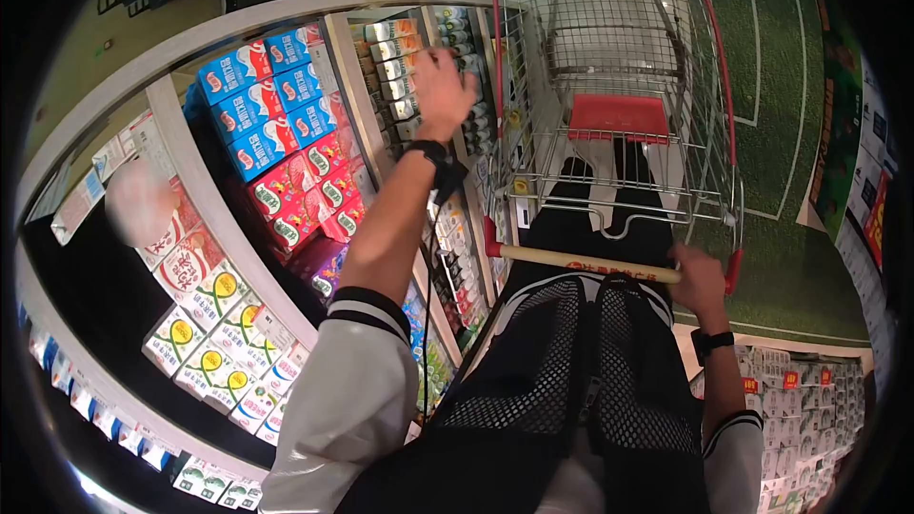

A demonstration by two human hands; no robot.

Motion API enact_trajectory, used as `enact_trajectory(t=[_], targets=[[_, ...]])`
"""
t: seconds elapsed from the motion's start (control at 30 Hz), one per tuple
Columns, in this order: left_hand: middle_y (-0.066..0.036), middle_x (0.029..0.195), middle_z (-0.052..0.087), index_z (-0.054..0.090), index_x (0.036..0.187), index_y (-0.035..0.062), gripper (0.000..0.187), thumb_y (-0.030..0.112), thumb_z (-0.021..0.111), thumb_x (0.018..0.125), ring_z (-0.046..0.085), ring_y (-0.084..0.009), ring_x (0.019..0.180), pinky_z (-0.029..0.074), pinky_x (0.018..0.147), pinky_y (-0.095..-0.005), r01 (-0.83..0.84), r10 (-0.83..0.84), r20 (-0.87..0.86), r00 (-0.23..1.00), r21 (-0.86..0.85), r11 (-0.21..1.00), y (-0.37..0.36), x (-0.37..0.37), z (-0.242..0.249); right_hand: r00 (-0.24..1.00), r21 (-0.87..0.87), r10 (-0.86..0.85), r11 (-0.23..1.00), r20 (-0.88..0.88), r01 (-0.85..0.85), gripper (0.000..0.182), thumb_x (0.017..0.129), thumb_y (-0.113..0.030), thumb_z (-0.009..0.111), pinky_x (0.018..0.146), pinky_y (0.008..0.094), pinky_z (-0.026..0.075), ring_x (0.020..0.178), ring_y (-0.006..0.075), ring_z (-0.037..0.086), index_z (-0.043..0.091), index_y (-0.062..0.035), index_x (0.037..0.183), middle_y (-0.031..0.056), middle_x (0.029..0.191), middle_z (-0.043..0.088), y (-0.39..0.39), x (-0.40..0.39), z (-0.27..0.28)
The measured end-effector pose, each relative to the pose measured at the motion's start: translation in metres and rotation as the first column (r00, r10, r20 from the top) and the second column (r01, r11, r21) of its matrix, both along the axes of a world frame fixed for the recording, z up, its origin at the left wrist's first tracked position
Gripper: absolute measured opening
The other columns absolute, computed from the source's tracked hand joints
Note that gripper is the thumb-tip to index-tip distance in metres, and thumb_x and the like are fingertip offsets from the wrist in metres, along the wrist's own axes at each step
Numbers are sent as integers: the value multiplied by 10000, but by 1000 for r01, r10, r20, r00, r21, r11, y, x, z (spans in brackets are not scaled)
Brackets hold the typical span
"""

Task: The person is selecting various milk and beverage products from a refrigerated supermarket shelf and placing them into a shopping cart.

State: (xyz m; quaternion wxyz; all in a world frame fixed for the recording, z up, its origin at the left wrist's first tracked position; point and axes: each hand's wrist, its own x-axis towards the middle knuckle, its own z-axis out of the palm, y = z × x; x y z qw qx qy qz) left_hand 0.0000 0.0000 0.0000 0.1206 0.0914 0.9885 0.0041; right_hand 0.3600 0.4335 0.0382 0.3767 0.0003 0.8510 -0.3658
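Observation:
My left hand [444,90] reaches out over the refrigerated shelves with its fingers apart and nothing in it. Beneath and beside it are rows of small white and orange packs [392,57]. To its left stand blue cartons [249,107] above red cartons [309,192]. My right hand [700,278] is closed round the right end of the cart's pale handle [590,264]. The wire shopping cart [619,57] with a red seat flap [619,115] is in front of my body.
White cartons with yellow circles [224,352] fill a shelf at the lower left. Stacked packs [790,419] stand at the lower right. Green flooring [762,86] lies right of the cart. A pale frame edge [228,33] curves along the shelves.

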Motion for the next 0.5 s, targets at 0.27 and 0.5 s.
enact_trajectory(t=[0.27, 0.5], targets=[[-368, 1329, 516, 279, 1486, -58, 904, 357, 782, 860, 562, -471, 1224, 455, 1048, -539, -595, 595, -74, 801, 26, 804, -4, -58, -37, 995, 148, -51, 987, -82, 63, 303, 678, -119, 770, 641, 496, 510, 832, 366, 663, 615, -95, 937, 102, 857, 642, 4, 29, -4], [-375, 1462, 445, 246, 1541, 13, 865, 258, 765, 894, 449, -463, 1398, 370, 1173, -459, -442, 509, -207, 835, 296, 847, -62, -82, -96, 981, 208, 41, 978, -191, 0, 279, 621, -85, 731, 655, 450, 480, 751, 348, 602, 593, -89, 863, 101, 796, 595, 0, 37, -8]])
